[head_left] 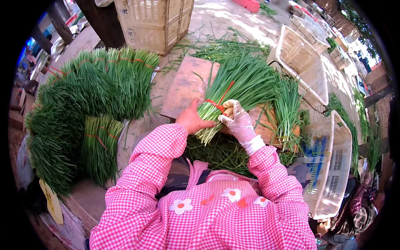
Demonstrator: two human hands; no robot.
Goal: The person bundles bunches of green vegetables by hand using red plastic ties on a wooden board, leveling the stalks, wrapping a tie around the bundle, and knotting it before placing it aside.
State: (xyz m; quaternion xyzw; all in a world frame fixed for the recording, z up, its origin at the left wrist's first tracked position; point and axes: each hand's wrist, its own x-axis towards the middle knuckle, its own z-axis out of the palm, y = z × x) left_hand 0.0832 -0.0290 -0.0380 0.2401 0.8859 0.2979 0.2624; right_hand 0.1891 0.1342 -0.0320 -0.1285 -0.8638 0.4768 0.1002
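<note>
A thick bundle of garlic chives [248,79] lies slantwise over a wooden board [182,89], pale cut ends toward me and green leaves pointing away to the right. Around its lower part runs a red tie [213,102]. Bare, my left hand [194,118] grips the bundle near the cut ends, its thumb across the stems. On my right hand [238,123] is a thin pale glove with bare-looking soiled fingertips; these pinch the red tie at the bundle's right side. Another bunch of chives [287,112] rests on the board's right end.
Tied chive bundles [93,83] stand packed in a curve at left, with a smaller group [101,143] nearer me. A tall plastic crate [152,25] stands behind the board. More crates, one white [327,166] and one beige [300,62], are at right. Loose leaves [218,152] lie below my hands.
</note>
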